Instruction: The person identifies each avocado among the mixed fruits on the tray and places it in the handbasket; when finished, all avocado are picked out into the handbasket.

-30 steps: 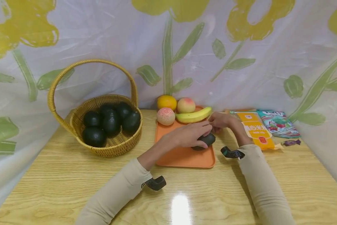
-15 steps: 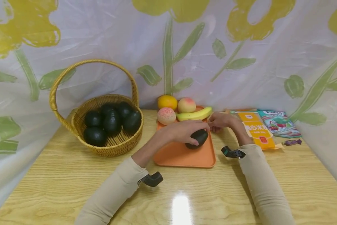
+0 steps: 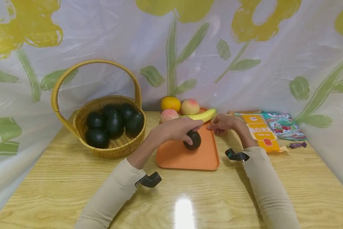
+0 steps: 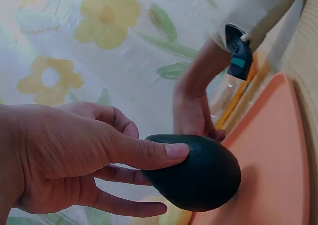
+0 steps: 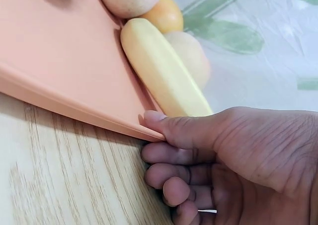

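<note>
Above the orange tray (image 3: 174,159), my left hand (image 3: 175,128) holds a dark avocado (image 4: 198,178) between thumb and fingers. Its shadow falls on the tray in the left wrist view. My right hand (image 3: 224,123) pinches the tray's right rim, thumb on top and the other fingers curled below, as the right wrist view shows. Toward the tray's back lie a banana (image 5: 161,68), a speckled peach (image 3: 169,115), a second peach (image 3: 190,107) and an orange (image 3: 170,103).
A wicker basket (image 3: 122,154) with a tall handle stands to the left, holding several avocados (image 3: 114,124). At right lie an orange snack bag (image 3: 260,132), a teal snack bag (image 3: 284,125) and a small purple wrapped candy (image 3: 297,145). A flowered curtain hangs behind the table.
My left hand has carried the avocado leftward, away from the tray's right side, turning it so its round end faces the camera. The right hand stays at the tray's right rim.
</note>
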Demonstrator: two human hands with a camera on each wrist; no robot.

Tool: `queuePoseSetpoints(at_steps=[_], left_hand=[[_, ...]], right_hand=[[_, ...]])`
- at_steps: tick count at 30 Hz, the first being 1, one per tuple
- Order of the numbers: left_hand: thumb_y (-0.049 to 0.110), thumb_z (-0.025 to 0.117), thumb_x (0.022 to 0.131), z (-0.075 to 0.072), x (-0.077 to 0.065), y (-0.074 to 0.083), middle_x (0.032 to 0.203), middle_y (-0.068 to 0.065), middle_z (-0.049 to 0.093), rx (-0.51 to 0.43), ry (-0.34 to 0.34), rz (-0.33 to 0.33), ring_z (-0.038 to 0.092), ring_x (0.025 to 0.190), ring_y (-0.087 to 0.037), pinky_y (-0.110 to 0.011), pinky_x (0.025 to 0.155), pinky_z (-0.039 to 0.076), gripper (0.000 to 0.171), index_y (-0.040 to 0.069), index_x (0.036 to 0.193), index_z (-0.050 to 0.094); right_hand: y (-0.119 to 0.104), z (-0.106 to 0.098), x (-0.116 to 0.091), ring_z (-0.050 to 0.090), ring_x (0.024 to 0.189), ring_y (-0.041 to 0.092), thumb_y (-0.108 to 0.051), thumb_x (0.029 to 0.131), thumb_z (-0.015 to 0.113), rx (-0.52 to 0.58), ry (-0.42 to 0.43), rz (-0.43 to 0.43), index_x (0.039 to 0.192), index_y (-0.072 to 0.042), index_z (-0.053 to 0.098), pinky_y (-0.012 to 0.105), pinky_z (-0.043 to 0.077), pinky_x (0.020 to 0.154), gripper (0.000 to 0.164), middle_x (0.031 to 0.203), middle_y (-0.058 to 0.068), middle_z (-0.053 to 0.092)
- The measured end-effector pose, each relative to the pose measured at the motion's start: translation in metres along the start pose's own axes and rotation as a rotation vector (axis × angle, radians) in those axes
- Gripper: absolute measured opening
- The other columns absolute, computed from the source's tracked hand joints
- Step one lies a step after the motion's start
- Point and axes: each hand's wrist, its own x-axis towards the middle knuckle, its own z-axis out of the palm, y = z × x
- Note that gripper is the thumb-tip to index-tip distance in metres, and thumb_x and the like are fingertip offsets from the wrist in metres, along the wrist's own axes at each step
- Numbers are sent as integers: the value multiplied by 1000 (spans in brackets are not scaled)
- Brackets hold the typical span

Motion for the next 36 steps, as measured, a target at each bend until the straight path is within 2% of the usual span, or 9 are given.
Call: queuePoseSetpoints(at_steps=[13,20,26,29,36], left_hand=[[16,91,79,-20,-13,3,82,1,42,24,2,-42,48,85,-15,-25,77,41,44,8,91,49],[17,92,78,-32,-27,9,78,3,35,44,30,-47,44,79,-14,-26,75,35,46,8,84,47],[17,92,77,-44,-40,14,76,3,32,47,27,-63,42,77,-14,-28,74,34,50,10,81,42],[16,93,76,-53,-49,16,76,3,30,32,26,-68,40,76,-14,-28,75,35,53,10,80,40],[15,95,74,-75,-86,19,78,2,39,11,87,-167,45,77,-15,-31,74,37,50,11,81,45]], right_hand=[[-2,-3,0,58,59,9,-36,105,63,-18,3,-13,74,-5,71,25,48,61,45,62,-2,65],[1,-1,0,57,58,9,-37,106,62,-32,21,-15,74,-6,72,26,49,61,45,62,-2,66],[-1,0,-1,58,57,9,-35,106,61,-27,14,-19,74,-3,72,26,49,61,46,63,0,68],[-1,0,-2,58,57,9,-33,107,61,-15,6,-12,75,-3,72,25,49,61,45,63,0,68],[1,0,1,57,57,9,-35,107,60,-6,-2,-23,74,-5,72,25,49,61,46,63,-1,68]])
